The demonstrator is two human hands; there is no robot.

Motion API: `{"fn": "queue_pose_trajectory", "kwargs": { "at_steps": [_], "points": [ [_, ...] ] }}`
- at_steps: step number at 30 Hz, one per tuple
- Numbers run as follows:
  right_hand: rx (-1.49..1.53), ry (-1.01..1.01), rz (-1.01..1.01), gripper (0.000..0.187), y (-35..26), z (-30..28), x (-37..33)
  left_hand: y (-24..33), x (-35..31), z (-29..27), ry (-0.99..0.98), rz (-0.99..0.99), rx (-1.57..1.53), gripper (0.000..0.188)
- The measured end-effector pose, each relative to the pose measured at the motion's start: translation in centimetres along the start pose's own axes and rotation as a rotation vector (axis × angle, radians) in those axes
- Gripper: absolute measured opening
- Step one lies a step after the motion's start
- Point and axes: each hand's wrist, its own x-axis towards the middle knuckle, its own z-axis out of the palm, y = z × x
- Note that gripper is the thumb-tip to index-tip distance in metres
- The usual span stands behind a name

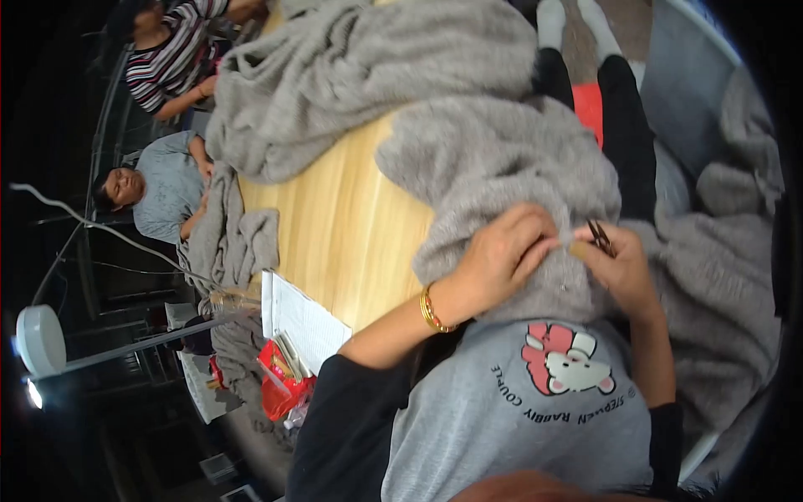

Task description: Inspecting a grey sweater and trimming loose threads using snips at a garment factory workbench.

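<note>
A bulky grey knitted garment (510, 159) lies across the table edge and my lap. My left hand (510, 255), with gold bangles (431, 309) at the wrist, is closed, its thumb and finger pinching the knit. Close beside it on the right, my right hand (621, 266) is closed around small dark thread snips (599, 238), the points sticking up past the fingers. Its thumb and fingertip also meet at the knit near the left fingertips. Whether a loose yarn end is between the hands is too small to tell.
More grey knitwear (376, 67) is heaped on the wooden table (335, 226). Papers (305, 322) and a red bag (284, 381) lie at its left. Two people (167, 188) handle knits across it. A grey bin (690, 75) and more knitwear (711, 293) stand right.
</note>
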Motion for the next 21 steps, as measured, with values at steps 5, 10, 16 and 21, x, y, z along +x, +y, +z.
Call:
{"fn": "queue_pose_trajectory", "kwargs": {
  "at_steps": [5, 10, 16, 21],
  "points": [
    [-0.019, -0.030, -0.193, 0.007, -1.2, -0.1, -0.3, 0.6, -0.2, 0.0, 0.021, -0.005, -0.070, 0.012],
    [0.070, 0.006, -0.048, 0.009, -1.8, -0.9, -0.4, 0.4, 0.1, 0.4, 0.064, -0.055, -0.192, 0.010],
    [-0.153, 0.048, -0.234, 0.017, -1.4, -0.9, 0.7, 0.3, -0.4, 0.5, 0.218, -0.293, -0.499, 0.008],
    [-0.137, 0.034, -0.394, 0.026, -0.9, -0.3, 0.4, -0.6, -0.2, 1.4, 0.207, -0.220, -0.605, 0.010]
  ]
}}
